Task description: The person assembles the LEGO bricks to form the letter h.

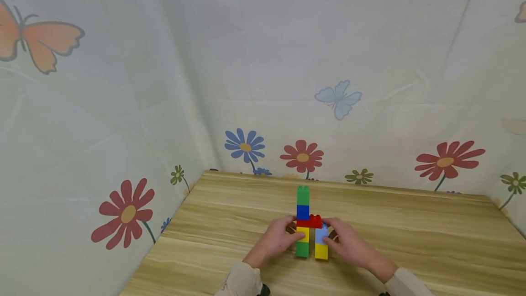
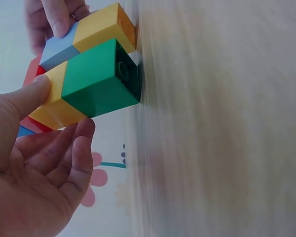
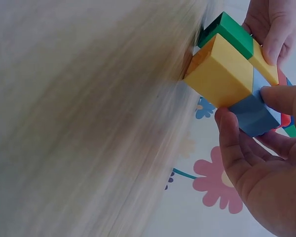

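A toy building-brick structure stands between my two hands. Its left column has a green brick (image 1: pixel 302 250) at the bottom, then a yellow brick (image 1: pixel 303 234), a long red brick (image 1: pixel 315 221), a dark blue brick (image 1: pixel 302 212) and a green top brick (image 1: pixel 303 195). On the right, a light blue brick (image 1: pixel 321 235) sits on another yellow brick (image 1: pixel 321 251), under the red one's right end. My left hand (image 1: pixel 280 235) pinches the left column at its yellow brick. My right hand (image 1: pixel 347 242) pinches the light blue brick. In the left wrist view, the bottom green brick's hollow underside shows.
The wood-grain table (image 1: pixel 411 223) extends to both sides and behind the structure. A pale curtain (image 1: pixel 263 58) printed with flowers and butterflies hangs along the table's back and left edges.
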`<act>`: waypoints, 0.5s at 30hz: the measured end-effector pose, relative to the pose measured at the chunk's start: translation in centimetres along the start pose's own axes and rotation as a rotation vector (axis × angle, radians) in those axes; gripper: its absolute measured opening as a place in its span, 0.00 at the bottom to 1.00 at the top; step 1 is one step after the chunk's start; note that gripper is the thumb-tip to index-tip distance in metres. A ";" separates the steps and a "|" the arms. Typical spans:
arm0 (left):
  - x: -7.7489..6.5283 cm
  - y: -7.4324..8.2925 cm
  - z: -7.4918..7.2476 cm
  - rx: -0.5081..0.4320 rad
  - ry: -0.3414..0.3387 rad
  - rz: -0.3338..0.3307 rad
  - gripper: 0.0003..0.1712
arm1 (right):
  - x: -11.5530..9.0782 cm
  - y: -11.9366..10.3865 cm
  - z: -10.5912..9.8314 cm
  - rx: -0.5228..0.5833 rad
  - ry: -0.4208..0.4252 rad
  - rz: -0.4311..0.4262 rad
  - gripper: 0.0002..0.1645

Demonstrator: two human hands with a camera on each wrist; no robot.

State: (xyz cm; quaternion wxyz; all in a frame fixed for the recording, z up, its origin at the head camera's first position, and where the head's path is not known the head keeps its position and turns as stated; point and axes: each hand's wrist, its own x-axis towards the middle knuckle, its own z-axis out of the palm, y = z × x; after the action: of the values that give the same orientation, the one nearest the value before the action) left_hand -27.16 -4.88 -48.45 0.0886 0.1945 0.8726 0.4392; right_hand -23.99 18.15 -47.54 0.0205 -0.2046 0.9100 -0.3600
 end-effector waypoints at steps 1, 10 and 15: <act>0.0 0.0 0.0 0.004 0.001 0.000 0.30 | 0.0 0.0 0.0 0.004 0.000 0.002 0.28; 0.2 0.2 0.2 0.031 -0.002 -0.004 0.28 | 0.1 0.0 0.1 0.019 0.001 0.030 0.27; 0.1 0.3 0.3 0.021 -0.038 0.014 0.24 | 0.1 0.1 0.1 0.012 0.005 0.045 0.26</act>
State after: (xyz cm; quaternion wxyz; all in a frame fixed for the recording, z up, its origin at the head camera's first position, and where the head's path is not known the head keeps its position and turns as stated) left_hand -27.11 -4.49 -48.36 0.1000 0.2100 0.8739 0.4269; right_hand -24.07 18.09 -47.65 0.0275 -0.1831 0.9122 -0.3656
